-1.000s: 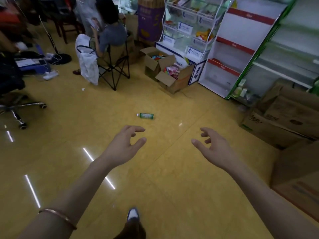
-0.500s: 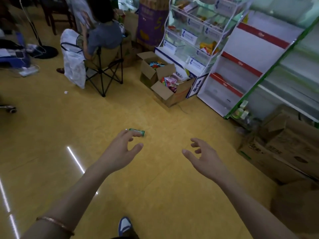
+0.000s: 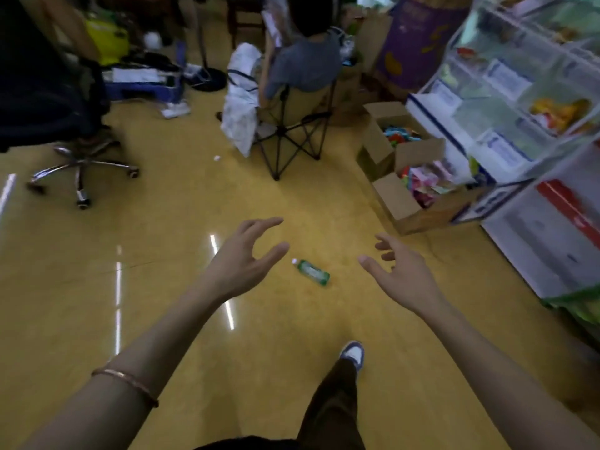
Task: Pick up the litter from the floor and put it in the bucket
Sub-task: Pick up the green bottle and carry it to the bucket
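Lying on its side on the yellow floor point(image 3: 168, 319), a small green bottle point(image 3: 312, 272) with a white cap sits between 2 outstretched hands and touches neither. Left hand point(image 3: 242, 259) has its fingers spread wide and holds nothing; right hand point(image 3: 401, 271) is loosely splayed and also holds nothing. One shoe point(image 3: 353, 352) steps forward below the bottle. Cardboard boxes point(image 3: 406, 190) of packets stand to the right.

Floor point(image 3: 156, 241) was glossy yellow w/ white light streaks point(image 3: 118, 287) reflected. Office chair point(image 3: 81, 164) stood at left; black folding chair point(image 3: 292, 138) w/ white bag point(image 3: 240, 105) centre-back. Open cardboard boxes point(image 3: 402, 206) sat by display rack point(image 3: 519, 102), right.
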### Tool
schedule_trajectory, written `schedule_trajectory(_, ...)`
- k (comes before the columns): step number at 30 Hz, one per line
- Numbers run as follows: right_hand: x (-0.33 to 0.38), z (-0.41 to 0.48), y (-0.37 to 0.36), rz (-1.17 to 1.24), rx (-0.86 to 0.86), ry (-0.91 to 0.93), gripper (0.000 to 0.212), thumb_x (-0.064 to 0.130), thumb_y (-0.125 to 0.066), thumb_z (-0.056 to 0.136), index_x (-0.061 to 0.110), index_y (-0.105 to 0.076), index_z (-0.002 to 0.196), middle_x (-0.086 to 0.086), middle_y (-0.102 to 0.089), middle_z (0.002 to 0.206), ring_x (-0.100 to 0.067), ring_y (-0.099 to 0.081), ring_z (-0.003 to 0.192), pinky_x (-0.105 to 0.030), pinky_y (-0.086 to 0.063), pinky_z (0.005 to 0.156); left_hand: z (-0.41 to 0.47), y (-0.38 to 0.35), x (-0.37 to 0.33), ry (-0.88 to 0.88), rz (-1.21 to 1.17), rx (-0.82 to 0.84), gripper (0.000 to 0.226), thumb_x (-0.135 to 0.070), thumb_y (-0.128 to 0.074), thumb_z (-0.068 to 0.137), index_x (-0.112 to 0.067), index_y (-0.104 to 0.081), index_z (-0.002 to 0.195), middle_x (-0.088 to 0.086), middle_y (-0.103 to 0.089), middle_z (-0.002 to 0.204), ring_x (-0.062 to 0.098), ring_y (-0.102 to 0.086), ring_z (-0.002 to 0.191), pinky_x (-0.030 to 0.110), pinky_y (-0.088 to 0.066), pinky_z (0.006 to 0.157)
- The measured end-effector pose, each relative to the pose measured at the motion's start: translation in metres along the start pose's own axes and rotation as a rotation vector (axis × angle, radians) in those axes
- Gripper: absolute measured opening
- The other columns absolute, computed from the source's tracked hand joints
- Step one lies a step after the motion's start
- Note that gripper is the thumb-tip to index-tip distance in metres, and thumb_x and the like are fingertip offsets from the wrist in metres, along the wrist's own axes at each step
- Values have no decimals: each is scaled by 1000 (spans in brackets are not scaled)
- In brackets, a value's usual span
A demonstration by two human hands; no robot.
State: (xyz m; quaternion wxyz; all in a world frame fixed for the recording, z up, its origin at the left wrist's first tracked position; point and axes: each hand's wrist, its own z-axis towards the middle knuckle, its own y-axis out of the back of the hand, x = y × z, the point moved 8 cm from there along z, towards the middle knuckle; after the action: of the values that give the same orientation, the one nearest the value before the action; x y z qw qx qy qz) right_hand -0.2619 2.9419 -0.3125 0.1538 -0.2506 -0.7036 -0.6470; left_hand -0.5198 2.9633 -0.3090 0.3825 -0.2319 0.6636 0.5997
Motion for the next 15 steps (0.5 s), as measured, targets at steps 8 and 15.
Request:
schedule_trajectory(8,-34,156,25,77,228,158,62,56,-55,85,28,-39,139,10,-51,127,-7,-51,111,-27,-45,85,123,-43,-32,169,30,-123,48,-52,-52,86,-37,-46,132,-9,-44,135,7,-44,120,23,-34,93)
schedule_trajectory(15,-71,243,11,22,410,177,63,53,-56,86,26,-37,140,7,-50,130,-9,-51,113,-33,-48,91,166,-82,-20,329,-39,-220,42,-44,-54,89,-36,-49,130,-13,-47,128,2,-45,114,24,-37,95)
